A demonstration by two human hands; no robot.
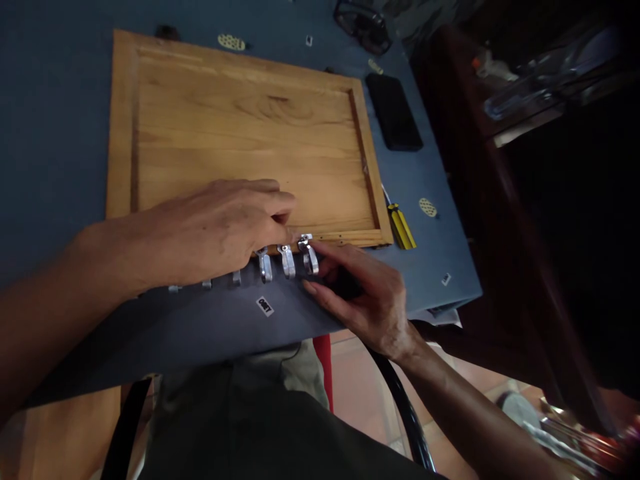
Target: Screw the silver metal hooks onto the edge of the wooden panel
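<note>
Head view: rightmost metal hook (309, 254) sits between both hands' fingertips (293, 233)

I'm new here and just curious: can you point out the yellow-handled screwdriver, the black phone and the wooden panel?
yellow-handled screwdriver (401, 225), head view, on its yellow handle.
black phone (393, 111), head view, middle of its dark face.
wooden panel (240, 127), head view, on its bare centre board.
</note>
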